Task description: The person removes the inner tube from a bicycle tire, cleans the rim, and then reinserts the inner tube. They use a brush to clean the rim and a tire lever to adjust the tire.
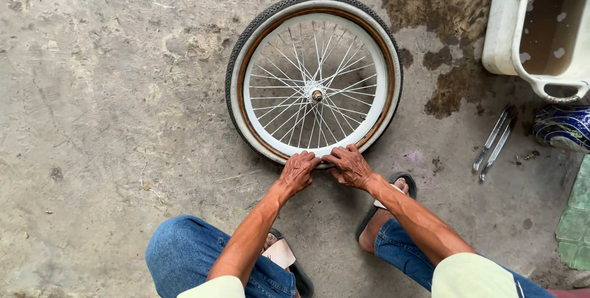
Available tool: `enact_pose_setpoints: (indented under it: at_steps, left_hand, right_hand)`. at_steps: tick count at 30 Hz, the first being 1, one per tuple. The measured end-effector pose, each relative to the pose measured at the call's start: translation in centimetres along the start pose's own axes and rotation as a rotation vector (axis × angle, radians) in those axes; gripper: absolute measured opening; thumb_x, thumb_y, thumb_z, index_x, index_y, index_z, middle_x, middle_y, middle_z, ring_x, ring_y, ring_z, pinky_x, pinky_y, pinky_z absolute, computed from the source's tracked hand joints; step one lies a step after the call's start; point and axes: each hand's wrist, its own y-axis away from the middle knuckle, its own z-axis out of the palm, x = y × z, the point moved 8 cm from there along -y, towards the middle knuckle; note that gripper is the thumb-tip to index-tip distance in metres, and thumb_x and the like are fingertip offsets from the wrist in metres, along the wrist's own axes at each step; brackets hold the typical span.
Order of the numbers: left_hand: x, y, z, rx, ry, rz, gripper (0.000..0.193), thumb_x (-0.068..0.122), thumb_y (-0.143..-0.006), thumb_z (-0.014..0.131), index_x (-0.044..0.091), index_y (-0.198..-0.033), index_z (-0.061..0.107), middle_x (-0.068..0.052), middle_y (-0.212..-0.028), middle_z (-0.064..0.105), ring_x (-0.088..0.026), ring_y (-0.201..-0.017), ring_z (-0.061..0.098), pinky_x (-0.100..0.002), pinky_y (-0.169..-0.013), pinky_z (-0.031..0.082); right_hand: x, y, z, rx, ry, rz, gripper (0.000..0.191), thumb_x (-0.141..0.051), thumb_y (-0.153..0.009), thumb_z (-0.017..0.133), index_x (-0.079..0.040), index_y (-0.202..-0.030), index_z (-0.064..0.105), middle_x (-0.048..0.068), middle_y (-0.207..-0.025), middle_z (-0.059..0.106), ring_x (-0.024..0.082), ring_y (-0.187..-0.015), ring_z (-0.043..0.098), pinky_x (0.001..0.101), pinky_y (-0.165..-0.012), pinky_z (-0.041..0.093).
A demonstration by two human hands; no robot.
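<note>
Both hands are pressing on the near edge of a bicycle wheel [314, 79] lying flat on the concrete floor [110, 89]. Left hand [299, 172] and right hand [349, 166] are curling their fingers down onto its whitewall tire [236, 76], side by side.

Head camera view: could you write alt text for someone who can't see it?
Both hands, left hand and right hand, press on the near edge of a bicycle wheel lying flat on a concrete floor, its tyre partly off the white rim. Two metal tyre levers lie to the right, near a white tub of water.
</note>
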Motion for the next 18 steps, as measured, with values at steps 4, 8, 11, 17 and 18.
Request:
enact_pose_setpoints:
  at_steps: [4,8,11,17,18]
  left_hand:
    - [-0.6,-1.0,1.7,-0.143,-0.006,-0.041,0.03,0.007,-0.075,0.07,0.008,-0.105,0.069,-0.009,-0.106,0.064,-0.03,-0.104,0.06,-0.045,-0.085,0.048]
    - [-0.1,-1.4,1.9,-0.21,-0.108,-0.025,0.037,0.015,-0.071,0.075,0.003,-0.105,0.065,-0.014,-0.109,0.063,-0.033,-0.105,0.06,-0.045,-0.083,0.05]
    - [0.3,-1.0,0.4,-0.143,-0.104,0.019,0.035,0.017,-0.075,0.074,0.002,-0.105,0.064,-0.015,-0.107,0.063,-0.034,-0.103,0.061,-0.047,-0.082,0.05]
    - [-0.9,-0.2,-2.4,0.004,0.057,0.023,0.022,0.022,-0.094,0.067,0.003,-0.106,0.066,-0.017,-0.095,0.066,-0.036,-0.094,0.063,-0.048,-0.082,0.052]
    - [-1.3,-0.2,-2.4,-0.016,0.03,0.002,0.021,0.022,-0.095,0.066,0.003,-0.105,0.065,-0.018,-0.093,0.067,-0.037,-0.093,0.063,-0.048,-0.082,0.052]
  right_hand:
    - [0.3,-0.5,1.5,-0.07,0.078,0.037,0.041,-0.02,-0.075,0.078,-0.016,-0.113,0.063,0.006,-0.097,0.059,0.024,-0.096,0.06,0.0436,-0.085,0.038]
    - [0.7,-1.0,2.1,-0.114,0.115,0.025,0.043,-0.023,-0.074,0.079,-0.013,-0.113,0.063,0.007,-0.103,0.06,0.025,-0.099,0.059,0.0435,-0.082,0.038]
    - [0.4,-0.4,0.1,0.051,0.05,-0.051,0.05,-0.028,-0.081,0.077,-0.009,-0.124,0.061,0.012,-0.116,0.06,0.029,-0.109,0.056,0.0434,-0.091,0.04]
    - [6.0,2.9,-9.1,0.622,0.273,0.356,0.07,-0.035,-0.09,0.074,0.0,-0.144,0.049,0.025,-0.138,0.054,0.036,-0.133,0.045,0.0546,-0.109,0.034]
    - [7.5,3.2,-10.9,0.717,0.299,0.434,0.076,-0.038,-0.091,0.074,0.002,-0.148,0.044,0.027,-0.141,0.053,0.039,-0.135,0.046,0.0555,-0.111,0.036]
